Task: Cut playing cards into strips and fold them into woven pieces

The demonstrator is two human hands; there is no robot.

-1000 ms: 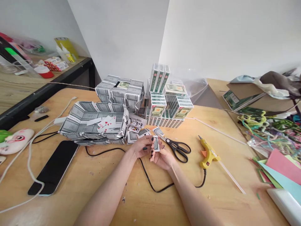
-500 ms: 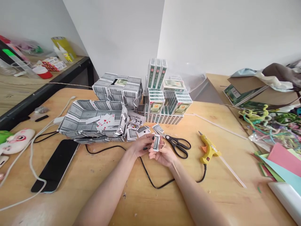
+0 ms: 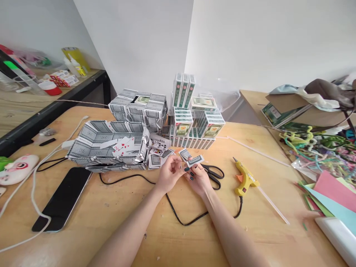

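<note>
My left hand (image 3: 168,172) and my right hand (image 3: 199,177) meet over the wooden table (image 3: 172,230), both pinching a small folded playing card (image 3: 195,161) with a grey patterned back. The card lies tilted, nearly flat, between the fingertips. Just behind it lie loose cards (image 3: 160,152) and black scissors (image 3: 213,171). A tray built from folded cards (image 3: 108,146) stands to the left, with a few face-up cards inside.
Stacked green card boxes (image 3: 194,120) and another card structure (image 3: 139,105) stand at the back. A yellow glue gun (image 3: 244,178) with black cord lies right. A dark phone (image 3: 62,198) lies left. Coloured paper (image 3: 330,196) and pipe cleaners (image 3: 314,148) crowd the right edge.
The card has turned from upright to nearly flat between my fingers, and both hands have shifted slightly away from me toward the scissors.
</note>
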